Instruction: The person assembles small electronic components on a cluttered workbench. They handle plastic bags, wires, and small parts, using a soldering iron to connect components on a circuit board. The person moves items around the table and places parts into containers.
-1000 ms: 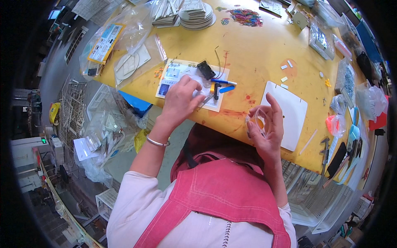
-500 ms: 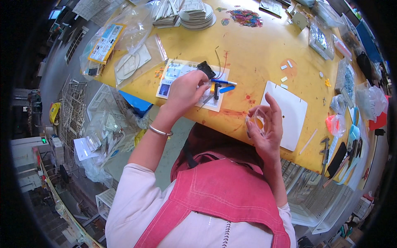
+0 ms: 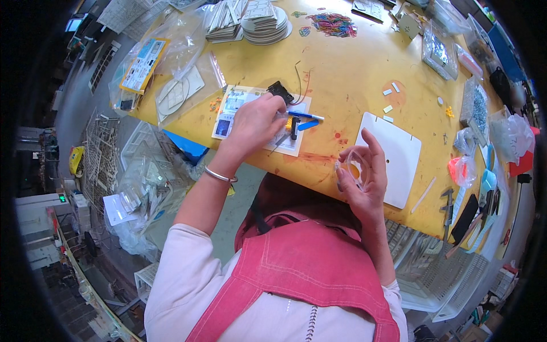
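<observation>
My left hand (image 3: 254,126) is over a printed sheet (image 3: 231,101) on the table, its fingers bent down and close together. Whatever lies between the fingertips is hidden. Just beyond them is a black box-shaped part (image 3: 280,91) with a thin wire. Beside the hand lie a blue-and-white pen (image 3: 306,115), a blue strip (image 3: 308,124) and a small black-and-yellow part (image 3: 294,126). At the table's near edge my right hand (image 3: 369,181) has its fingers curled round a clear plastic bag (image 3: 358,161), with something orange showing through it.
A white board (image 3: 403,149) lies right of my right hand, with small white pieces (image 3: 388,108) beyond. Stacked white cut-outs (image 3: 263,24) and colourful paper clips (image 3: 333,25) are at the back. Plastic bags (image 3: 196,68) lie left; a caliper (image 3: 447,208) lies right.
The whole view has shifted slightly to the left. Both hands keep nearly the same places, the left over the sheet and the right round the clear bag.
</observation>
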Demonstrator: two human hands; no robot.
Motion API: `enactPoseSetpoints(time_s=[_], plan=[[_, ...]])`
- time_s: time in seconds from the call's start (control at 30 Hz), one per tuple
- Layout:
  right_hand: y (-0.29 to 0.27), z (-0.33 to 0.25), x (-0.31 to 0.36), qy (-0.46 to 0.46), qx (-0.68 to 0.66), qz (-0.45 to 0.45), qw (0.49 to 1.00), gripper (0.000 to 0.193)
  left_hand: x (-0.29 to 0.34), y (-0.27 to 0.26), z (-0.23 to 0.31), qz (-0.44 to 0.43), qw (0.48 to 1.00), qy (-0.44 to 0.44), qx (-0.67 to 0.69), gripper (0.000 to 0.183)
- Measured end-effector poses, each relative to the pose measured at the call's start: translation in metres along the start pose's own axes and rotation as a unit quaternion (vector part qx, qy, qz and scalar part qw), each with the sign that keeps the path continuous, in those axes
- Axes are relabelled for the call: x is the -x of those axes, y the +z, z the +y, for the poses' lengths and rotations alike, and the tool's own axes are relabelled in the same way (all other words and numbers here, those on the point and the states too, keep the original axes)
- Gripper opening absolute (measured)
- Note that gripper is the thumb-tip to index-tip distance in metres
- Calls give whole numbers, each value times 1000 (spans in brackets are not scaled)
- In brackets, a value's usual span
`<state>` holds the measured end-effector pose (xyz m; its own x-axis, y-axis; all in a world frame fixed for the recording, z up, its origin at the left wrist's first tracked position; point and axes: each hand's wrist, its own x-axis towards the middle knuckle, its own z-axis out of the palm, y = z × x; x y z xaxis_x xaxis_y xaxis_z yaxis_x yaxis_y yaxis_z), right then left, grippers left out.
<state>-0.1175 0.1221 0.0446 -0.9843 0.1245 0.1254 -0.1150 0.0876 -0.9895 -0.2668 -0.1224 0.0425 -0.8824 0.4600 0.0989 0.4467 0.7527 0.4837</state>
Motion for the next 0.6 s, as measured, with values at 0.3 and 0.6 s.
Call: enactPoseSetpoints(time_s=[0.3, 0.6], plan=[[0, 0, 0, 8, -13, 2, 1000, 79, -3, 7, -8, 18, 997, 5, 79, 20], [5, 1, -3, -40, 7, -37, 999, 80, 8, -36, 34, -6, 974, 21, 226, 16]])
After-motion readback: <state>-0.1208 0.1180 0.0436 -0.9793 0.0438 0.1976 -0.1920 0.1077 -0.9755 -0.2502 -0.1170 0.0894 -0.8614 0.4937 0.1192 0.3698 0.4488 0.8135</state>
